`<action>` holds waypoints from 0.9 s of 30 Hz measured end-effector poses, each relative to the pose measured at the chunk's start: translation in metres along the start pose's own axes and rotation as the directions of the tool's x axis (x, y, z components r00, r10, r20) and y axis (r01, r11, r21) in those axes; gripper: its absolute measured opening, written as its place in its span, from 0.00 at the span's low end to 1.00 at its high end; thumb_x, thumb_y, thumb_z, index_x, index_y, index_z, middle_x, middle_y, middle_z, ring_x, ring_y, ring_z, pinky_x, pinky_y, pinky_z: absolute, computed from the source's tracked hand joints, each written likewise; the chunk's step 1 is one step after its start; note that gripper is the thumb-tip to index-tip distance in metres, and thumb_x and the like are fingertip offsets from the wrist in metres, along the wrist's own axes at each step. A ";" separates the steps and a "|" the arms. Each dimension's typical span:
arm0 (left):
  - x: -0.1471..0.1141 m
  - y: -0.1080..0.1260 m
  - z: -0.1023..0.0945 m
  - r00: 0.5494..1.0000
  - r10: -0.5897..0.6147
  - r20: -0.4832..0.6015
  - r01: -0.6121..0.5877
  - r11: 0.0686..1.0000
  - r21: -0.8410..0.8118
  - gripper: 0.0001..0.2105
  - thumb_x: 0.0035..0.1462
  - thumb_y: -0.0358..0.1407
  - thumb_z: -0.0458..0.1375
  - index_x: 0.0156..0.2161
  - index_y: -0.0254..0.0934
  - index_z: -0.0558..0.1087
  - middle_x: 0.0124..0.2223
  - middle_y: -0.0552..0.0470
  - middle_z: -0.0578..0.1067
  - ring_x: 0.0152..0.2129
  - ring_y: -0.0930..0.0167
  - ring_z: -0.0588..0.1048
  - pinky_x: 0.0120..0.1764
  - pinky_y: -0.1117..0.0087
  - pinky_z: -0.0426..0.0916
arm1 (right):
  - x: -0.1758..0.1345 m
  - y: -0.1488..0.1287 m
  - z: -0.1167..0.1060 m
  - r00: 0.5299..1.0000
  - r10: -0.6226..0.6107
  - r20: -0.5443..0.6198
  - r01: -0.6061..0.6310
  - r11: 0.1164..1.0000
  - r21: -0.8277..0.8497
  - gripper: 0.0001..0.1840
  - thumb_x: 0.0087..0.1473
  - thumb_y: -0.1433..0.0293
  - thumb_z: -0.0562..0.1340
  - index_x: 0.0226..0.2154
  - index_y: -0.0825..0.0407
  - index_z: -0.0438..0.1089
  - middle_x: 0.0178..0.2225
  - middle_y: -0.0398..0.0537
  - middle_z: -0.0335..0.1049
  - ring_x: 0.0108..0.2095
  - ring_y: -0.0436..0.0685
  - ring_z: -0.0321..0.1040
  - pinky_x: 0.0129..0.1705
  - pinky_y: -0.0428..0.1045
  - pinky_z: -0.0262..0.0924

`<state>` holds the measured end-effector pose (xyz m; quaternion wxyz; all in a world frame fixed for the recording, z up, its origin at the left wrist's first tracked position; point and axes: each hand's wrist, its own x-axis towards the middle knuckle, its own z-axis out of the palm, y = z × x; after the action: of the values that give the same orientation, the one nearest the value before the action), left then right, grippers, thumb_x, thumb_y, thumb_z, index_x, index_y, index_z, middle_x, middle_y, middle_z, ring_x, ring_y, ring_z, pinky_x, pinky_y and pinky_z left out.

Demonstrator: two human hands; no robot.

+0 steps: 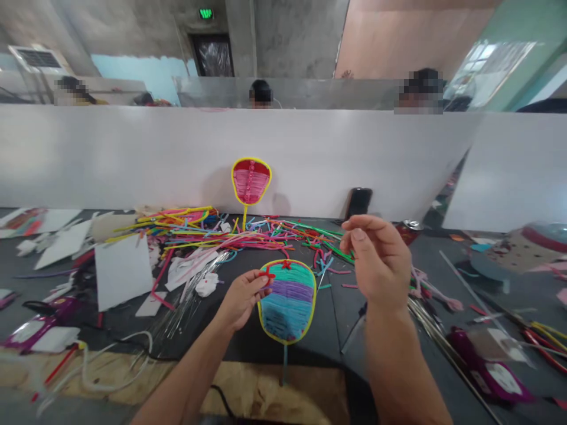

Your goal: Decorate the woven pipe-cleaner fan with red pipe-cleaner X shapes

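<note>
My left hand (pixel 245 298) pinches a small red pipe-cleaner shape (pixel 268 275) between thumb and fingertips, over the left edge of a fan-shaped pipe-cleaner piece (pixel 287 304). That fan has a yellow rim, with green, purple and blue bands, and lies on the dark table. Another small red shape (pixel 287 265) sits at its top edge. Off to the right, my right hand (pixel 376 257) is raised above the table, thumb and fingers drawn together. Whatever may be between those fingertips is too small to make out.
Against the white partition (pixel 310 153) stands a pink-and-red fan (pixel 251 183) with a yellow rim. Loose pipe cleaners (pixel 230 239) are heaped behind the work. Purple glue guns (pixel 487 366) lie at both sides. A phone (pixel 358 203) leans at the back; pliers (pixel 540 342) rest far right.
</note>
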<state>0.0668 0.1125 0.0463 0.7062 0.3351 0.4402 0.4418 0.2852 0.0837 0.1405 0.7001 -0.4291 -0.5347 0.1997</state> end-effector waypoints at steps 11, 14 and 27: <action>0.007 -0.026 0.002 0.997 -0.075 0.030 0.078 0.990 -0.115 0.07 0.44 0.29 0.66 0.30 0.33 0.73 0.28 0.52 0.76 0.28 0.74 0.75 0.33 0.74 0.72 | -0.057 0.014 -0.121 0.975 0.212 0.064 -0.120 0.747 -0.654 0.11 0.55 0.64 0.58 0.39 0.53 0.68 0.30 0.48 0.70 0.26 0.52 0.67 0.27 0.47 0.63; 0.008 -0.027 0.002 0.991 -0.126 0.037 0.129 0.984 -0.125 0.06 0.45 0.26 0.64 0.30 0.33 0.73 0.28 0.51 0.77 0.27 0.74 0.76 0.32 0.75 0.72 | -0.084 0.025 -0.151 0.957 0.282 -0.064 -0.239 0.647 -0.724 0.12 0.55 0.63 0.57 0.38 0.54 0.68 0.31 0.50 0.72 0.26 0.53 0.68 0.27 0.48 0.65; 0.005 -0.027 -0.004 0.968 -0.201 0.151 0.230 0.950 -0.209 0.04 0.52 0.24 0.59 0.32 0.33 0.74 0.40 0.43 0.79 0.35 0.69 0.78 0.34 0.71 0.75 | -0.134 0.062 -0.161 0.966 0.259 -0.007 -0.141 0.501 -0.854 0.12 0.54 0.65 0.55 0.37 0.52 0.70 0.37 0.54 0.71 0.40 0.61 0.67 0.41 0.56 0.64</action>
<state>0.0729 0.1072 0.0201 0.8104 0.2304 0.3753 0.3865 0.3975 -0.0437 0.0029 0.3409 -0.7606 -0.5521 0.0198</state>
